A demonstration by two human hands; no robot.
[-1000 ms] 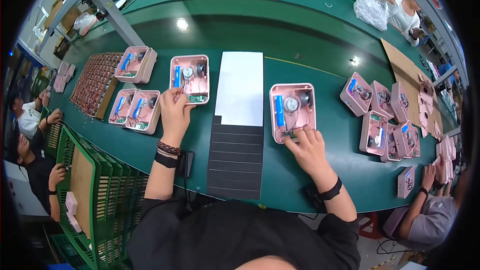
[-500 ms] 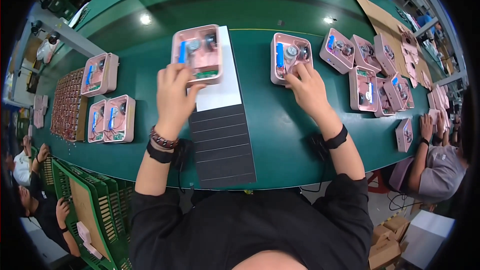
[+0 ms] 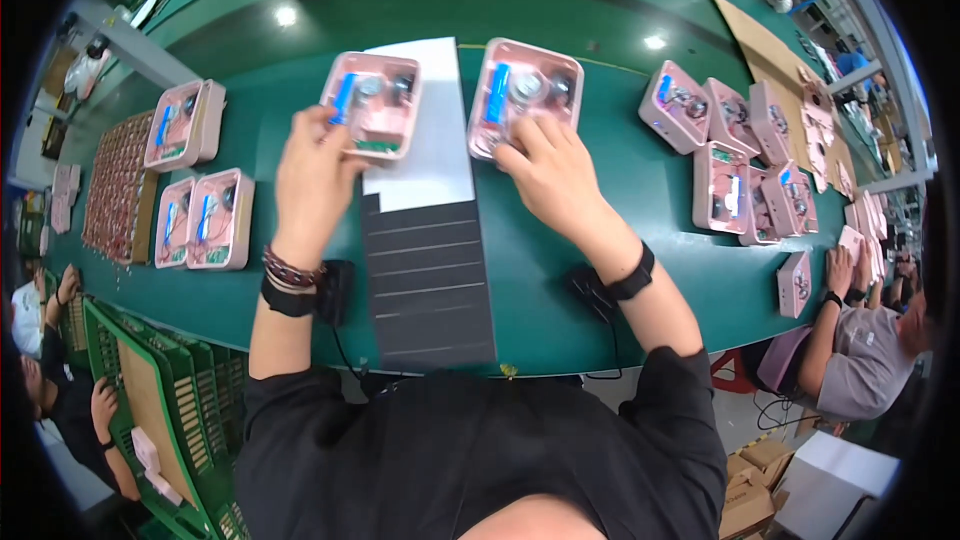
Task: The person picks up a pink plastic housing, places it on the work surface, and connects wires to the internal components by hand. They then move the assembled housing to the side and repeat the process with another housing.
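My left hand (image 3: 322, 165) is closed on the near left edge of an open pink plastic housing (image 3: 385, 122). Inside it sit a blue cylindrical battery, a round metal part, a dark round part and a green circuit board. To its right, my right hand (image 3: 555, 170) grips the near side of a second pink housing (image 3: 535, 47) with similar parts, its fingers reaching over the rim. Those fingers hide the near end of that housing. Between the two housings lies a white sheet (image 3: 430, 165), above a black panel with pale cross lines (image 3: 430, 285).
More pink housings (image 3: 222, 220) stand at left beside a tray of small parts (image 3: 118, 190). Several others (image 3: 722, 190) cluster at right near a cardboard sheet (image 3: 745, 30). Green crates (image 3: 190, 410) stand lower left. Co-workers sit at both sides. Black devices with cables (image 3: 590, 290) flank the panel.
My right hand has brought its housing left, close to the white sheet; that housing looks larger now. The left housing has shifted slightly left, uncovering more of the sheet. The whole view has shifted a little.
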